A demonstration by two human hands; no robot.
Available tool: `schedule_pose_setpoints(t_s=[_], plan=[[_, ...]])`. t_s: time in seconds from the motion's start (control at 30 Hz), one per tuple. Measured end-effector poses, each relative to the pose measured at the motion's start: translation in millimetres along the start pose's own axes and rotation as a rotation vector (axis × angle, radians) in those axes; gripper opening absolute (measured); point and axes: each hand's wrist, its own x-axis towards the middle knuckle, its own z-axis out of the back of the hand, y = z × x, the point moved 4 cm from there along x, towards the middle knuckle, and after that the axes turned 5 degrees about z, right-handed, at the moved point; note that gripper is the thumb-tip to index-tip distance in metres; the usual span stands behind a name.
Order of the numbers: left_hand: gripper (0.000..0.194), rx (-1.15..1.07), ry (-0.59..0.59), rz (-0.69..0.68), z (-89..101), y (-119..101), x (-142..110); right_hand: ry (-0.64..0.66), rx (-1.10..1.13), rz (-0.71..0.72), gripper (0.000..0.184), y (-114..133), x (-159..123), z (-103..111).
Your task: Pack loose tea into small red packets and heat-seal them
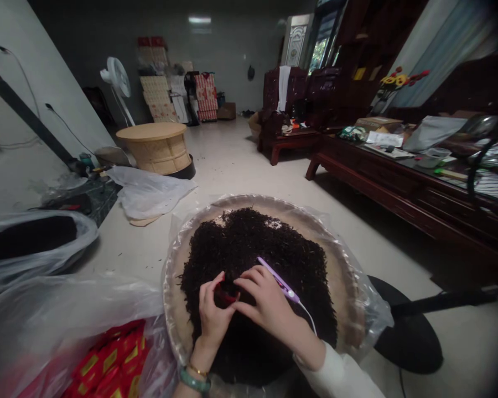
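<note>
My left hand curls around a small red packet, held with its mouth upward. Dark leaf shows at the packet's opening. My right hand closes its thumb and fingers on the packet's right edge; the exact contact is partly hidden. Below both hands is a heap of dark dried tea leaves in a wide round tray lined with clear plastic. A slim purple hair straightener with a white cord lies on the leaves, just beyond my right hand.
At lower left, a clear plastic bag holds several red packets. Another bag of dark leaves stands behind it. A round woven drum is farther off. To the right are a black stand base and a cluttered wooden table.
</note>
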Motion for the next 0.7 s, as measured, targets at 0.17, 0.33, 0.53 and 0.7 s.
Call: schedule_pose_setpoints(t_s=[0.17, 0.33, 0.53, 0.7], plan=[[0.046, -0.03, 0.052, 0.097, -5.0, -2, -4, 0.123, -0.114, -0.061, 0.013, -1, 8, -18], [0.066, -0.288, 0.468, 0.384, -9.9, 2, 3, 0.115, 0.24, -0.061, 0.017, -21, 8, -7], [0.043, -0.576, 0.812, 0.654, -16.6, 2, -2, 0.061, 0.216, -0.084, 0.016, -41, 2, 10], [0.039, -0.548, 0.732, 0.67, -21.0, -4, -9, 0.131, 0.179, -0.128, 0.022, -47, 2, 8]])
